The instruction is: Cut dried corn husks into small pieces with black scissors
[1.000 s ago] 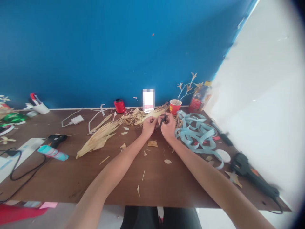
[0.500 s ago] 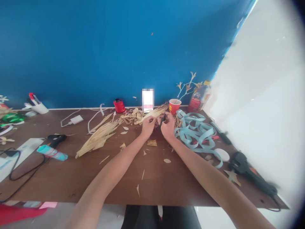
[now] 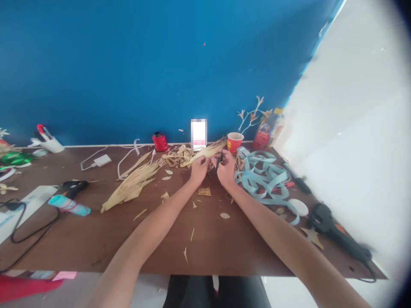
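Note:
My left hand (image 3: 199, 169) is closed in a pinch near the back of the table; what lies between its fingertips is too small to make out. Close beside it, my right hand (image 3: 226, 168) is wrapped round dark scissors (image 3: 219, 159), which tilt upward and away; their blades are hard to see. The fingertips of both hands nearly meet. Just behind them lie a long pale dried corn husk (image 3: 210, 150) and a heap of crumpled husk scraps (image 3: 181, 156). More husks (image 3: 133, 186) lie in a bundle to the left.
Right of my hands are a red paper cup (image 3: 235, 143), tangled light-blue ribbon (image 3: 265, 175), a bottle (image 3: 266, 132) and a black glue gun (image 3: 337, 233). Leftward are a red container (image 3: 159, 141), a white charger (image 3: 101, 161), a blue roll (image 3: 69, 205) and a power strip (image 3: 27, 209). Petal-shaped scraps (image 3: 224, 215) dot the table.
The whole view has shifted very slightly. Both hands keep nearly the same place and grip, with hardly any visible movement.

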`<state>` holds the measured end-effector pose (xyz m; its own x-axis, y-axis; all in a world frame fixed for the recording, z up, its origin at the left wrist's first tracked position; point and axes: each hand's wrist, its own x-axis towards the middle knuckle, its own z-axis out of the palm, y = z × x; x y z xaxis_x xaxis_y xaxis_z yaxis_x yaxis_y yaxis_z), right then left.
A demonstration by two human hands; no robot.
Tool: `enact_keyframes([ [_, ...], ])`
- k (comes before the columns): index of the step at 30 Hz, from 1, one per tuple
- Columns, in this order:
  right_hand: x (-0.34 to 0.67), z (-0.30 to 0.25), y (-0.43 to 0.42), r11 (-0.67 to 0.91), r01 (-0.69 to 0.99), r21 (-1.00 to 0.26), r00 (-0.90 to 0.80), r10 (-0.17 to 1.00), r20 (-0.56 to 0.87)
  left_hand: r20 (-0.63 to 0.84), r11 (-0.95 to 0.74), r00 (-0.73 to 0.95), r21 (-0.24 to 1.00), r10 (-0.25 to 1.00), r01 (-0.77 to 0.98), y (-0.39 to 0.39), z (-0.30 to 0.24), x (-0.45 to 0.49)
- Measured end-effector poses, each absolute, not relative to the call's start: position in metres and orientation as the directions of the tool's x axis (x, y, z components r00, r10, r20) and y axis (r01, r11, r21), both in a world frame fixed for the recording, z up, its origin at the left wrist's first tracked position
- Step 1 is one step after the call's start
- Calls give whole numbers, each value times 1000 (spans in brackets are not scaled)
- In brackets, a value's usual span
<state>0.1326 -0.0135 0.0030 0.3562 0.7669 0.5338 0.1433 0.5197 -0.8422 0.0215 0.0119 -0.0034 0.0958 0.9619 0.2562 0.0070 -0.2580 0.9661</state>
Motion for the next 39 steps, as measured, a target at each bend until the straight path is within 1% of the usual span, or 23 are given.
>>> enact_keyframes([
  [5, 132, 2, -14, 506, 132, -853, 365, 775, 516, 267, -276, 125, 960, 956, 56, 11, -3, 21],
  [10, 131, 4, -15, 523, 137, -841, 383, 755, 532, 286, -299, 143, 951, 948, 81, 11, -3, 20],
  [15, 131, 5, -15, 502, 125, -856, 388, 769, 508, 255, -267, 165, 962, 953, 54, 12, -2, 22],
  [19, 131, 4, -15, 489, 124, -864, 377, 782, 497, 257, -264, 173, 964, 951, 16, 12, 0, 22],
  [27, 131, 1, -14, 462, 304, -833, 394, 735, 551, 257, -257, 154, 966, 954, -22, 14, -3, 22],
  [33, 131, 4, -18, 410, 346, -844, 403, 747, 528, 233, -220, 160, 971, 959, -90, 15, -4, 24],
  [39, 130, 6, -18, 388, 356, -850, 421, 745, 517, 157, -135, 131, 977, 979, -164, 13, 2, 24],
])
